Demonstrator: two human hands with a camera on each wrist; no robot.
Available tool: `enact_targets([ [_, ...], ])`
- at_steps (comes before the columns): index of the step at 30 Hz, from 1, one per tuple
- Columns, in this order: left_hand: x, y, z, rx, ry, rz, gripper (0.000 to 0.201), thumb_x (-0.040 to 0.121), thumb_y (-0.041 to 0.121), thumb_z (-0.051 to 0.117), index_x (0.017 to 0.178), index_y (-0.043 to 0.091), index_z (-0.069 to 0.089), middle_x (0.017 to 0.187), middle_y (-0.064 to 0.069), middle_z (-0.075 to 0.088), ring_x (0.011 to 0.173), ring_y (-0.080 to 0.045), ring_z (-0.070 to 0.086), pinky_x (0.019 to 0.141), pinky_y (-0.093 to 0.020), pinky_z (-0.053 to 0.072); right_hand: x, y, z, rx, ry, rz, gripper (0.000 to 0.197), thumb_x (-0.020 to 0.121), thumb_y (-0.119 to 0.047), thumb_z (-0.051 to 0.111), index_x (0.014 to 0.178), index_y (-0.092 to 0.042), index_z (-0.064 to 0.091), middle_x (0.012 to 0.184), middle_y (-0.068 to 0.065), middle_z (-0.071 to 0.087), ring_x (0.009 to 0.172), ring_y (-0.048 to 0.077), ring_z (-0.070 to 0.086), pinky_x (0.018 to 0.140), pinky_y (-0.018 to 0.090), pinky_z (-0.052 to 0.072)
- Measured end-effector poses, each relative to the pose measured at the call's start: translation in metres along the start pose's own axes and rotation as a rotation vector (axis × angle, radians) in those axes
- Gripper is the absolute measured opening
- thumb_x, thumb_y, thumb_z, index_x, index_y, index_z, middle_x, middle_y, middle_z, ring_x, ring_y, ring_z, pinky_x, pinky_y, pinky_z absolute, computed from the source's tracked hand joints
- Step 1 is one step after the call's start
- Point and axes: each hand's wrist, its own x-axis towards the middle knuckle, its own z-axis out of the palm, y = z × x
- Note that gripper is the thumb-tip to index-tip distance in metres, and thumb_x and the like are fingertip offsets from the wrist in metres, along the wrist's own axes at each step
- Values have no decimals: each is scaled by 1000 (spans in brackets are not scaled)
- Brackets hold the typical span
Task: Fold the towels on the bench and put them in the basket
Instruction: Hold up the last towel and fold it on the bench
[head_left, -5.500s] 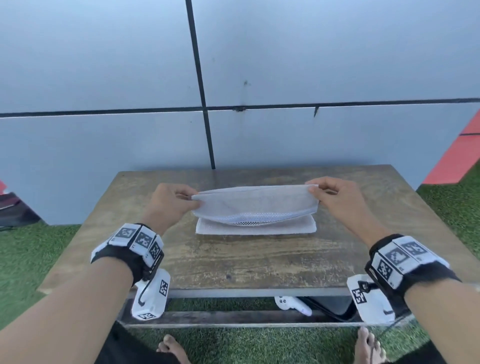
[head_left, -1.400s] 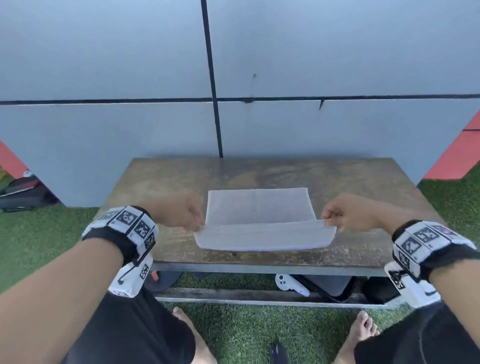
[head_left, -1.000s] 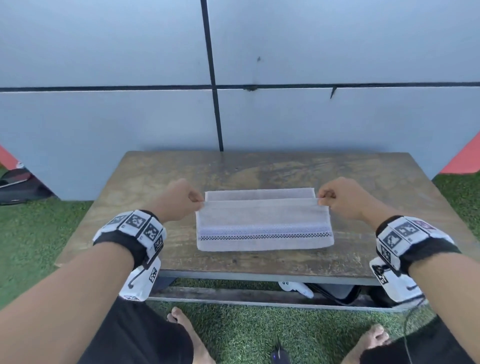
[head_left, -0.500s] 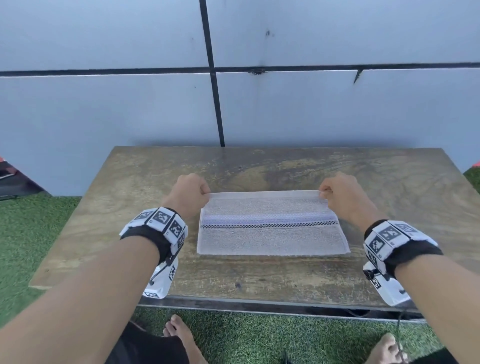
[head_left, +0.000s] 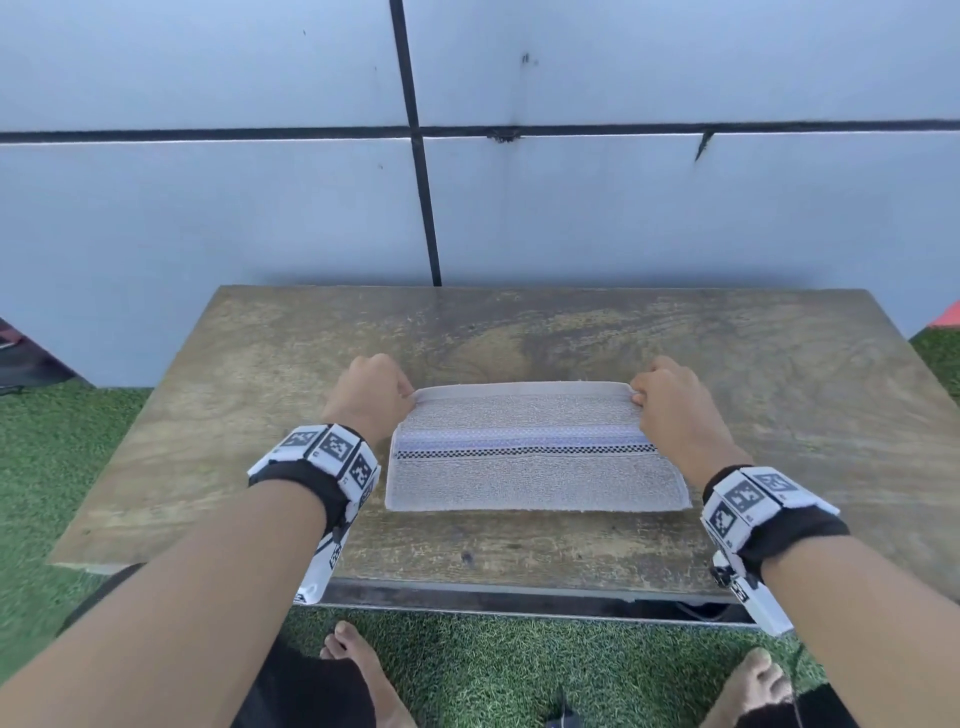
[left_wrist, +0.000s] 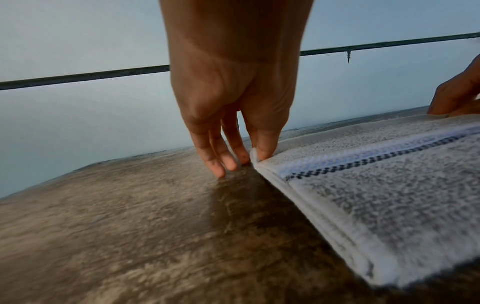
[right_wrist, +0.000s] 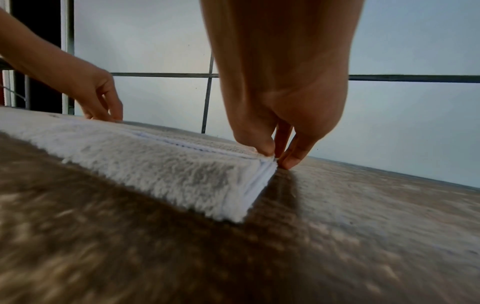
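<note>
1. Head view: a white terry towel with a pale blue band and a dark checkered stripe (head_left: 535, 457) lies folded and flat on the middle of the weathered brown wooden bench (head_left: 519, 332), long side across the bench, layered edges showing at both short ends.
2. Left hand (head_left: 370, 396): thumb and forefinger pinch the towel's far left corner; in the left wrist view the thumb (left_wrist: 262, 142) presses on top of the corner, and the other fingers (left_wrist: 215, 160) point down, nearly straight, their tips touching or almost touching the bench just beside the towel.
3. Right hand (head_left: 670, 400): thumb and forefinger pinch the far right corner; in the right wrist view the thumb (right_wrist: 257, 142) sits on the stacked layers, and the remaining fingertips (right_wrist: 293, 158) reach the bench just beside the folded edge.
4. Edges: the towel's far edge is a plain hem held between the two hands; its near edge lies well back from the bench's front edge. Bare bench surface surrounds the towel on all sides.
5. Surroundings: a pale grey panelled wall with dark seams (head_left: 208, 218) stands behind the bench; green artificial turf (head_left: 467, 670) lies below.
6. Markings: both wrists wear black bands carrying white square-patterned tags (head_left: 332, 449); no legible writing.
</note>
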Motion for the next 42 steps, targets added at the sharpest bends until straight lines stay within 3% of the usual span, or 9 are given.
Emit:
enact_targets([
  [4,-20,5,1,123,34,-10,11,92,23,70,95,20,80,102,0,75,90,-24,69,77,-38,57,-20,0,3,-71,16,-14,24,82,12,58,64,-5,58,77,3,41,72,27,42,58,34,40],
  [16,-74,1,13,227,54,-22,8,90,23,68,93,15,69,97,-5,66,88,-28,64,79,-42,54,-87,-10,-11,-31,-43,27,15,88,0,52,75,-7,55,85,6,49,75,30,50,66,39,49],
  [20,-88,-5,12,249,-1,-2,14,90,27,69,90,13,71,96,-4,67,84,-26,65,69,-37,48,-101,-7,-15,-34,-73,30,16,89,-4,56,76,-12,53,85,4,49,79,30,52,70,42,52],
  [24,-94,0,-4,280,-37,48,12,87,20,65,90,12,72,89,-3,70,76,-23,66,63,-33,49,-95,-12,-38,-20,-97,55,23,91,-7,57,68,-6,59,77,8,59,72,30,60,67,39,53],
  [29,-80,14,-65,162,139,120,16,84,25,62,79,11,70,73,-3,69,68,-25,68,61,-32,54,-58,-25,-98,-3,76,-42,16,89,-4,59,75,2,66,82,18,67,80,35,63,68,36,48],
  [33,-74,20,-104,27,391,264,7,87,27,60,88,22,65,91,4,64,82,-21,59,67,-33,48,-46,-27,-133,191,429,-167,5,88,-2,62,88,-5,65,96,17,60,87,35,58,79,40,45],
  [35,-76,13,-103,-3,454,361,9,91,30,63,95,23,65,94,6,59,78,-18,55,63,-32,44,-55,-25,-133,225,491,-226,5,92,-3,58,94,-6,62,97,12,55,84,29,54,76,35,40],
  [38,-82,-13,-71,-16,419,435,8,91,34,65,97,30,63,97,8,55,73,-15,54,63,-34,49,-83,-14,-107,184,401,-244,9,93,-4,57,100,-10,60,99,3,49,79,21,50,70,26,32],
  [42,-102,-42,-8,31,97,383,19,85,40,65,102,35,58,111,11,45,78,-10,52,73,-39,53,-118,9,-50,125,-2,-178,23,88,-1,61,100,-19,59,102,-1,49,84,24,57,77,36,48],
])
